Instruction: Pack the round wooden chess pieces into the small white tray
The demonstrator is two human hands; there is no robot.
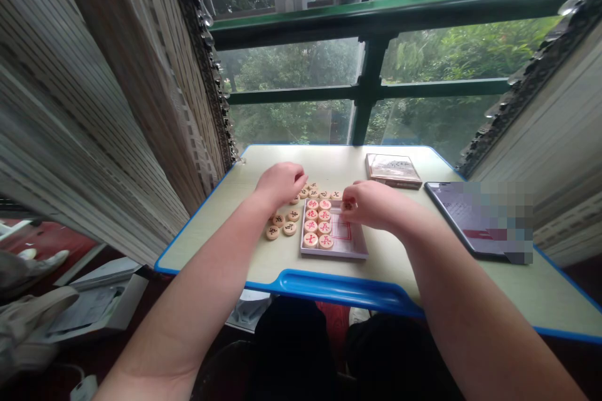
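Note:
A shallow white tray (350, 249) lies in the middle of a cream table with a blue rim (338, 291). Several round wooden chess pieces with red marks (318, 223) fill its left side in two columns. My right hand (374, 203) is closed in a pinch on one wooden piece (348, 205) at the tray's far edge. My left hand (281, 182) is curled over a heap of loose pieces (314, 192) behind the tray. More loose pieces (282, 225) with black marks lie left of the tray.
A flat box lid with a picture (393, 169) rests at the far right of the table. A dark tablet (475, 219) lies at the right edge. Bamboo blinds (94, 106) hang close on the left, a green-framed window (371, 88) stands ahead.

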